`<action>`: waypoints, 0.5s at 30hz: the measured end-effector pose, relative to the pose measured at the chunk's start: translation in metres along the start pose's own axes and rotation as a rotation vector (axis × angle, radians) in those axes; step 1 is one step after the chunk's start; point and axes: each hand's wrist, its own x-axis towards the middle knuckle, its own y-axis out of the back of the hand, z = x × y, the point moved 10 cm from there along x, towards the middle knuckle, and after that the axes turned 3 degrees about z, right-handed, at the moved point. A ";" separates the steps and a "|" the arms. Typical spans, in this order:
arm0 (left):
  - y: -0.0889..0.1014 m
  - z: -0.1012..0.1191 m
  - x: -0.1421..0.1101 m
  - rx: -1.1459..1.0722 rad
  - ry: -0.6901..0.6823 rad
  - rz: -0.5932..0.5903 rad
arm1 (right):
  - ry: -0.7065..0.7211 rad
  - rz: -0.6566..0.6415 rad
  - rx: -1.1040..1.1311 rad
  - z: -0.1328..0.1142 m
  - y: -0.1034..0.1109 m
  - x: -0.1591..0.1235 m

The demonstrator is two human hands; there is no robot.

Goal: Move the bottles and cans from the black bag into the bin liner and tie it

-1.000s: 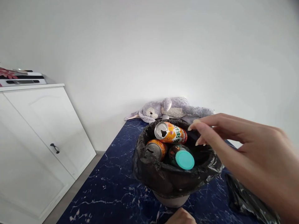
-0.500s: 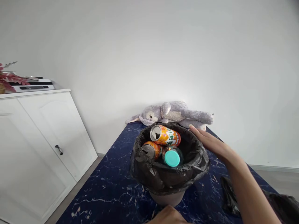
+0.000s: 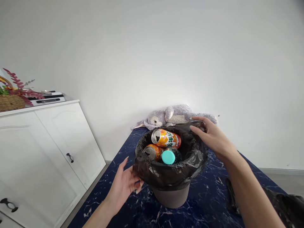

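Observation:
A black bin bag [image 3: 163, 175] lines a grey-brown bin [image 3: 172, 198] on the dark blue table, its edge folded down outside. Inside lie two orange drink cans, the upper can [image 3: 169, 138] tilted over the lower can [image 3: 153, 152], and a jar with a turquoise lid [image 3: 168, 157]. My right hand [image 3: 209, 134] pinches the bag at the far right rim and lifts its edge a little. My left hand [image 3: 125, 182] is open, palm up, its fingers spread at the bag's left side; some fingertips reach the fold.
A grey plush rabbit [image 3: 175, 115] lies behind the bin by the wall. More crumpled black plastic [image 3: 282, 204] rests at the table's right. To the left stands a white cabinet [image 3: 59, 133] bearing a wicker basket [image 3: 11, 103] of artificial flowers.
My left hand has come up from the near edge to the bag's left side and opened. My right hand has gone from lying against the rim to gripping the bag's edge, which is raised.

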 end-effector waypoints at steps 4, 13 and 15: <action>-0.017 0.038 -0.005 0.150 -0.148 0.036 | 0.116 0.147 0.089 -0.041 0.024 -0.018; -0.013 0.110 -0.029 0.019 -0.412 0.334 | 0.172 0.353 0.181 -0.088 0.055 -0.049; -0.009 0.130 -0.036 -0.039 -0.486 0.398 | 0.172 0.399 0.214 -0.087 0.060 -0.052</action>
